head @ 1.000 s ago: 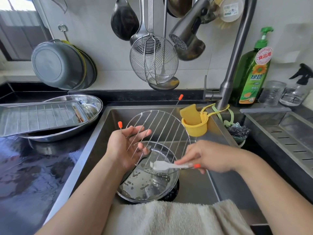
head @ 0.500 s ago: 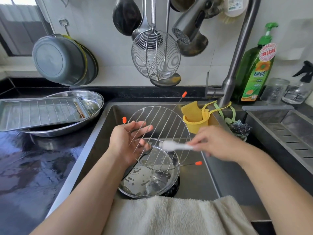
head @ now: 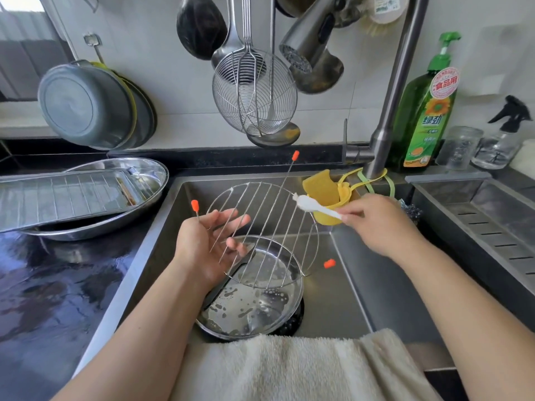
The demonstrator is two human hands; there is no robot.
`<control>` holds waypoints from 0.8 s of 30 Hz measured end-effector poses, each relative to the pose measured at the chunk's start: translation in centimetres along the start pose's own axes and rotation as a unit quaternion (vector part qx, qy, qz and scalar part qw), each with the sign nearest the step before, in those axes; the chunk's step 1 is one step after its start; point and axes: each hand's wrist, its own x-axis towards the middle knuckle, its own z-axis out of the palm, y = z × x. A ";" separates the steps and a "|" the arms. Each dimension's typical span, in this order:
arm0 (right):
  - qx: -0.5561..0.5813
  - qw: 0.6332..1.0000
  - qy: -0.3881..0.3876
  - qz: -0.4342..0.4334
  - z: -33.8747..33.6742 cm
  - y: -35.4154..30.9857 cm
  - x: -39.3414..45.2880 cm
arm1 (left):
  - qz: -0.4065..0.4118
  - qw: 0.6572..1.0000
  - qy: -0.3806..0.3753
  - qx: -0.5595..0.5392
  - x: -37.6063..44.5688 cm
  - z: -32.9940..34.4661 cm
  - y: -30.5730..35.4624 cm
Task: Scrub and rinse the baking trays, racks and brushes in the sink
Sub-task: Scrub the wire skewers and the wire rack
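From the head camera I see my left hand [head: 207,250] palm up under the round wire rack [head: 262,235], fingers [head: 231,218] spread wide and nearly straight, the wires resting across them while the thumb tip pokes up between two wires. The rack sits tilted above a soapy steel bowl [head: 252,305] in the sink [head: 347,285], and its orange-capped legs stick out past my fingers on the far and near sides. My right hand [head: 379,224] pinches the handle of a small white brush [head: 314,206], fingers curled close; the bristle end touches the rack's far right rim, just in front of a yellow sponge holder [head: 327,198]. Most of the brush handle is hidden inside that grip. My left palm covers the rack's near left edge, so I cannot tell how it sits there. A cream towel [head: 289,369] over the sink's front edge cuts off the bowl's near rim.
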 end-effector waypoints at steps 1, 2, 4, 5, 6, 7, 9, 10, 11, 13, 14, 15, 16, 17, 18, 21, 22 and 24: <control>0.022 0.998 0.048 0.020 -0.3 0.5 0.2 | -0.002 1.000 0.000 -0.009 0.0 0.0 0.0; 0.052 0.996 0.065 0.032 -0.3 0.7 0.3 | -0.003 1.000 -0.002 -0.012 -0.1 0.0 0.1; 0.069 0.995 0.066 0.021 0.1 0.5 0.5 | -0.001 1.000 -0.001 -0.006 -0.1 0.2 0.0; 0.068 0.995 0.069 0.009 0.3 0.3 0.4 | 0.002 1.000 0.004 -0.005 -0.1 0.2 0.0; 0.066 0.996 0.064 0.000 0.3 0.0 0.3 | 0.006 1.000 0.008 -0.008 -0.1 0.1 0.1; 0.061 0.997 0.038 -0.003 0.2 -0.1 0.2 | 0.008 1.000 0.011 -0.012 0.0 0.1 0.1; 0.061 0.996 -0.072 0.005 0.1 -0.3 -0.1 | 0.013 1.000 0.014 -0.014 0.1 0.0 0.1; 0.064 0.990 -0.128 0.011 0.1 -0.6 -0.4 | 0.015 1.000 0.015 -0.017 0.2 0.0 0.1; 0.066 0.986 -0.154 0.010 0.2 -0.7 -0.7 | 0.017 0.999 0.017 -0.024 0.3 -0.1 0.1; 0.065 0.994 -0.089 0.001 0.7 -0.7 -0.4 | 0.016 0.999 0.018 -0.038 0.3 -0.1 0.0; 0.050 0.998 -0.024 0.003 0.8 -0.5 -0.1 | 0.014 0.999 0.015 -0.038 0.3 -0.1 0.0; 0.041 0.999 0.013 0.009 0.8 -0.5 0.0 | 0.012 0.999 0.011 -0.034 0.3 0.0 0.0; 0.042 0.999 -0.003 0.010 0.6 -0.6 -0.1 | 0.013 0.999 0.011 -0.032 0.3 0.0 0.0; 0.049 0.997 -0.067 0.003 0.5 -0.7 -0.3 | 0.017 0.999 0.015 -0.036 0.3 -0.1 0.0; 0.052 0.986 -0.160 -0.004 0.4 -0.9 -0.8 | 0.021 0.999 0.023 -0.042 0.3 -0.2 0.0; 0.050 0.961 -0.273 -0.016 0.4 -1.4 -1.5 | 0.029 0.998 0.030 -0.048 0.2 -0.3 0.1; 0.056 0.974 -0.220 -0.012 0.5 -1.1 -1.1 | 0.025 0.998 0.027 -0.046 0.2 -0.2 0.1; 0.054 0.997 -0.063 0.010 0.5 -0.4 -0.1 | 0.017 0.999 0.016 -0.033 0.1 0.0 0.0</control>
